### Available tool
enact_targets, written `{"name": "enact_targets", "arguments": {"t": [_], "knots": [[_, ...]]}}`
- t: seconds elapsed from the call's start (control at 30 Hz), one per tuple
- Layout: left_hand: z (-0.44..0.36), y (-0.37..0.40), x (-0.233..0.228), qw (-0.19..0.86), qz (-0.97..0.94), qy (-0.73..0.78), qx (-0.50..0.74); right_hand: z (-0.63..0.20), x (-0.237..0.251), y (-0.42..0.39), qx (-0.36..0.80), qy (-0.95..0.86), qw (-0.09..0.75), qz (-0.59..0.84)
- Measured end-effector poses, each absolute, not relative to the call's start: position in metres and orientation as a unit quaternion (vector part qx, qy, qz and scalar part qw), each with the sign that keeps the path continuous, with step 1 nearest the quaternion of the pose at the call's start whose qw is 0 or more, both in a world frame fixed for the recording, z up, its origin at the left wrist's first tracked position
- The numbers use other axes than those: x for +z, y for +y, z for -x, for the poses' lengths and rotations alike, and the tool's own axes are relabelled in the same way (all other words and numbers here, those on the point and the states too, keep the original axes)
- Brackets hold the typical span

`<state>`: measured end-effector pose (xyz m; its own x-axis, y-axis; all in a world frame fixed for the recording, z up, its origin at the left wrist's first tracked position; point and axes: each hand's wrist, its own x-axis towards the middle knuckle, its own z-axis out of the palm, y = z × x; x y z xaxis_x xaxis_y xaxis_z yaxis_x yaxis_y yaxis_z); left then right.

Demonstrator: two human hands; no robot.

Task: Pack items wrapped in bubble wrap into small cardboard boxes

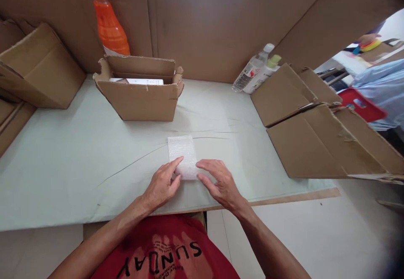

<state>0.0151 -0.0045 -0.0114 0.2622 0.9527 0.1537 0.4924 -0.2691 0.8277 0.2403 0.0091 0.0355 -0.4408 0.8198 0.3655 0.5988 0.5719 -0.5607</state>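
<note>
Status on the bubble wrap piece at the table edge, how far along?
Done: a bubble wrap piece lies flat on the table, and the open box behind it already holds white items. In hand: left hand and right hand press its near end. Left: nothing is wrapped in it yet.

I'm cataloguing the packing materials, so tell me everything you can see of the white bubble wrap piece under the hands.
The bubble wrap piece is a small white rectangle, translucent and bumpy, like plastic cushioning. It lies flat on the pale green table cover, long side running away from the person, in front of the open cardboard box. The left hand and right hand press fingertips on its near end. Whether it wraps anything cannot be told.
</note>
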Motion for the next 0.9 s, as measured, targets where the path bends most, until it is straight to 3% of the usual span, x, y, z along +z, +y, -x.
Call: {"name": "enact_targets", "arguments": {"t": [0.2, 0.47, 0.6, 0.8, 0.9], "knots": [[-0.004, 0.005, -0.016, 0.343, -0.671, 0.586, 0.298, -0.238, 0.026, -0.009, 0.101, -0.819, 0.355, 0.439], [-0.004, 0.003, -0.026, 0.190, -0.728, 0.578, 0.316, -0.224, -0.016, 0.007, 0.097, -0.896, 0.172, 0.397], [0.001, -0.005, -0.020, 0.146, -0.784, 0.491, 0.351, -0.222, -0.022, 0.013, 0.099, -0.884, 0.215, 0.402], [0.011, -0.014, -0.022, 0.241, -0.769, 0.492, 0.330, -0.220, -0.011, 0.006, 0.241, -0.827, 0.245, 0.446], [0.011, -0.011, -0.027, 0.239, -0.751, 0.540, 0.296, -0.222, -0.003, -0.001, 0.187, -0.806, 0.288, 0.482]]}}
